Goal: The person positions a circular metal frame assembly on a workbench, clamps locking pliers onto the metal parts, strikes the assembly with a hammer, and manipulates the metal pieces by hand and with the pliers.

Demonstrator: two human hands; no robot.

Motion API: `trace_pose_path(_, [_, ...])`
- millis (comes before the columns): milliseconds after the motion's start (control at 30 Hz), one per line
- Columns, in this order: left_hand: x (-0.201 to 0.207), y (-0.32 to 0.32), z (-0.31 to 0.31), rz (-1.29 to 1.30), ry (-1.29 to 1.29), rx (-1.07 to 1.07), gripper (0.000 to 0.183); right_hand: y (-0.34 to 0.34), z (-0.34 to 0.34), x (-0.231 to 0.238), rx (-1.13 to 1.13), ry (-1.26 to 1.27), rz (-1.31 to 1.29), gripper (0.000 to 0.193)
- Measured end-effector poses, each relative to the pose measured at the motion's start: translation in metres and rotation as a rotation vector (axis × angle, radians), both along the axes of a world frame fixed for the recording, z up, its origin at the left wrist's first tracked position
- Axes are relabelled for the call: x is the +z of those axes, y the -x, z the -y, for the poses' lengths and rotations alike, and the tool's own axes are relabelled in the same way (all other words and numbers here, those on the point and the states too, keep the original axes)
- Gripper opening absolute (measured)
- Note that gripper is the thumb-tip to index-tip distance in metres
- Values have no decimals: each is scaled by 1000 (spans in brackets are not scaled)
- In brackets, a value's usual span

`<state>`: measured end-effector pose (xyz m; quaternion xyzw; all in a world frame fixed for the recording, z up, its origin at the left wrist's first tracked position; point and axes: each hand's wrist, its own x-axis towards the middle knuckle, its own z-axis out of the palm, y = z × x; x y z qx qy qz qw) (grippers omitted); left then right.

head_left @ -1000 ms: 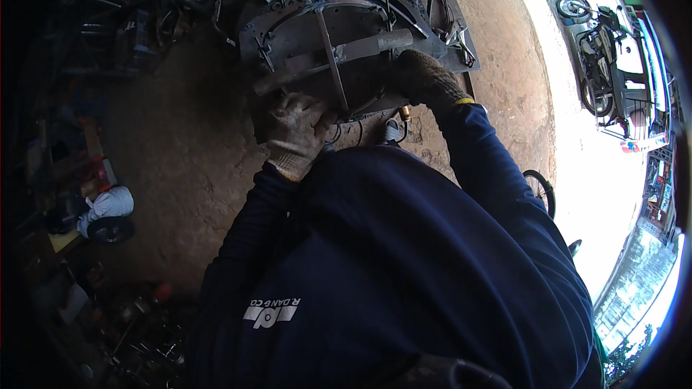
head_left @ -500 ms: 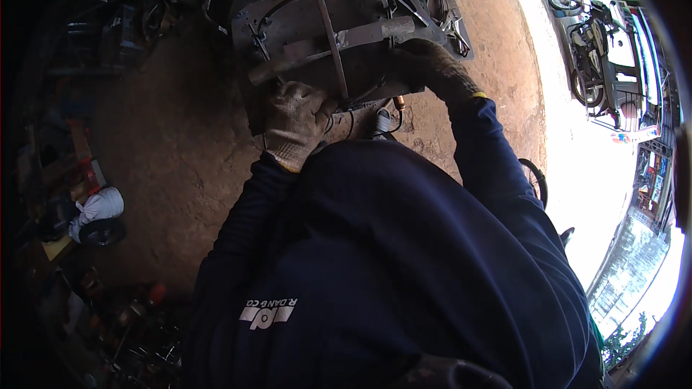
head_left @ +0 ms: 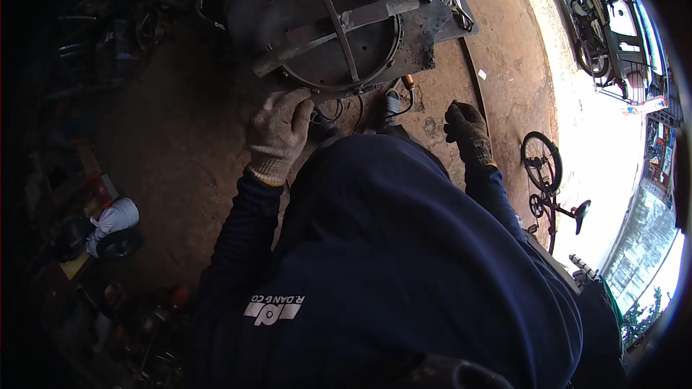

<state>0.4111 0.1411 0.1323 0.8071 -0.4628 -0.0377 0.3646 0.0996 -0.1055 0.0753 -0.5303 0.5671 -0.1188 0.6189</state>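
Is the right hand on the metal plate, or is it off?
Off: the right hand is apart from the plate, and brown floor shows between them.

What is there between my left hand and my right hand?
In the head view, black cables, grey footwear and brown floor show between your left hand and your right hand.

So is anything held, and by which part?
Nothing shows in the left grip, near the metal table; whether the curled right grip holds anything can't be told.
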Motion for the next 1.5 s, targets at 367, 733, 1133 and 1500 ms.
trace_pose_path(367, [-3,-11,0,-262,-282,355,25,-89,30,45,193,128,195,45])
trace_pose_path(733, [-11,14,37,578,-482,-87,43,-146,51,56,1123,1511,173,44])
trace_pose_path(1133, [-31,17,40,400,-339,-42,27,-145,54,52,1145,1273,177,39])
trace_pose_path(1500, [-2,42,25,197,-128,389,28,-93,84,39,628,864,35,45])
